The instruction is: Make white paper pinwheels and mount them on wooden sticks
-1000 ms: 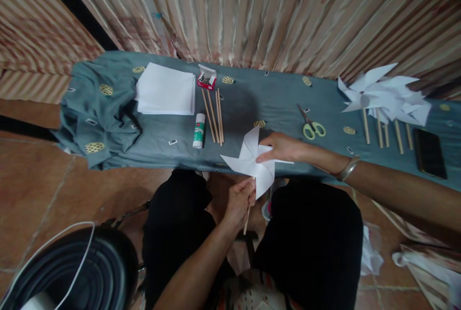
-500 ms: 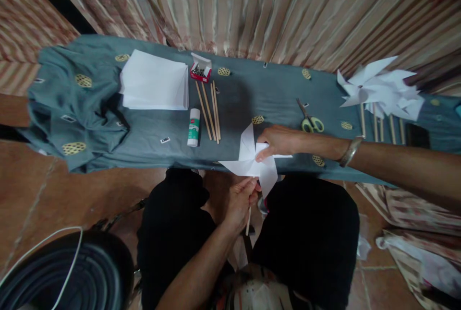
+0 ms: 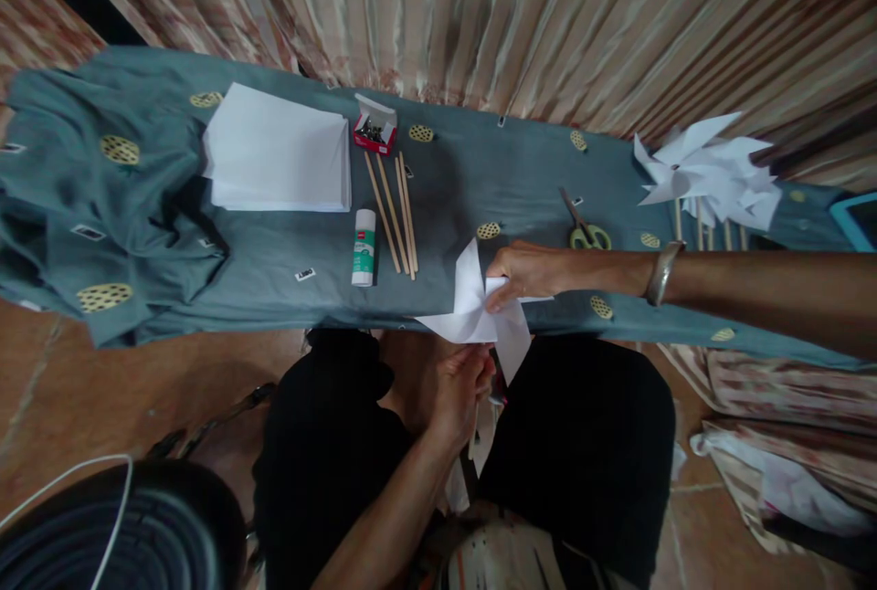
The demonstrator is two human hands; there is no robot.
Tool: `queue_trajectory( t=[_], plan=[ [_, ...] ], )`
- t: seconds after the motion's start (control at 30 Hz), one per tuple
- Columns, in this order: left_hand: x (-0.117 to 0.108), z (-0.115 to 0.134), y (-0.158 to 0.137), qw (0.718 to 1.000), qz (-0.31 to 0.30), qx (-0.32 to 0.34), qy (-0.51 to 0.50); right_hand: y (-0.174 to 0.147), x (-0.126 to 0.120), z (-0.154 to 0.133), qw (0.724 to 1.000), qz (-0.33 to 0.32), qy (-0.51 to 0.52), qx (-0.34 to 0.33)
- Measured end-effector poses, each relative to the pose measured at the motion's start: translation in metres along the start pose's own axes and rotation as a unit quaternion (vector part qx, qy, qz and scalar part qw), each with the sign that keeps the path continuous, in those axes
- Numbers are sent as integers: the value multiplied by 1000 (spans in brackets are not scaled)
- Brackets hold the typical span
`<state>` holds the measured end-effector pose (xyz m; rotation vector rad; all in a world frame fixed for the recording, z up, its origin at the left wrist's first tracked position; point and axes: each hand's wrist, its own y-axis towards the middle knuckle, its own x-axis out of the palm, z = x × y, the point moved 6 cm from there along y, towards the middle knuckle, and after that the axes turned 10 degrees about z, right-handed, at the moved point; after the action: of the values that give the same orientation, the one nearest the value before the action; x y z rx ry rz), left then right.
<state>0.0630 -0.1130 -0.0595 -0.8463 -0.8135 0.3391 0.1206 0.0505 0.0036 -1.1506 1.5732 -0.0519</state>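
A white paper pinwheel (image 3: 472, 311) is between my hands at the table's front edge, its blades spread. My right hand (image 3: 524, 272) reaches in from the right and is closed on the pinwheel, thumb pressed near its centre. Just below, my left hand (image 3: 460, 386) is wrapped round a thin wooden stick (image 3: 474, 430) whose lower end shows under the fist. The stick's upper end is hidden behind the paper and fingers. Green-handled scissors (image 3: 585, 229) lie beyond my right forearm.
On the cloth-covered table (image 3: 493, 170) are a stack of white paper (image 3: 278, 152), a red box of pins (image 3: 375, 126), loose wooden sticks (image 3: 394, 211) and a glue stick (image 3: 363, 247). Finished pinwheels (image 3: 713, 170) lie at the right. A black round stool (image 3: 137, 526) stands lower left.
The view has shifted slightly, bringing a blue-edged object in at the right. Both hands keep their hold, and the pinwheel has barely moved.
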Motion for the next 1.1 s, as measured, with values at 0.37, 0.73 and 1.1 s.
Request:
queue_trajectory(
  t=[0.37,0.73,1.1],
  plan=[
    [-3,-5,4,1000,14,-23,3,0,-2,-6,999,-39,-2,-3],
    [-4,-6,4,999,7,-45,1,7,2,-3,998,-59,-17,-3],
    [-5,-8,6,999,-1,-36,15,7,9,3,999,-40,-4,-16]
  ],
)
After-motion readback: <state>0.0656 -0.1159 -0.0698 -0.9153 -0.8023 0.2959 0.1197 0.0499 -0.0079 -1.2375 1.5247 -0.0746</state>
